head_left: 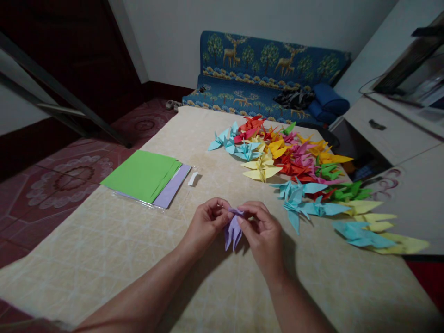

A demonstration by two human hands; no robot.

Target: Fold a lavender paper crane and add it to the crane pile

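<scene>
A folded piece of purple origami paper (pixel 234 231) is held between my two hands over the table, with two narrow points hanging down toward me. My left hand (pixel 211 222) pinches its upper left side between thumb and fingers. On the upper right side, my right hand (pixel 262 226) grips it the same way. Part of the fold is hidden behind the fingertips. To the right and beyond lie many folded paper cranes, among them a light blue crane (pixel 294 206), a pale yellow crane (pixel 262 167) and a red crane (pixel 251 124).
Green paper sheets (pixel 142 173) lie over purple sheets (pixel 172 187) on the left of the cloth-covered table (pixel 114 259). A small white scrap (pixel 193 179) is beside them. Beyond the table stands a blue patterned sofa (pixel 256 69); a white cabinet (pixel 409 162) is at the right.
</scene>
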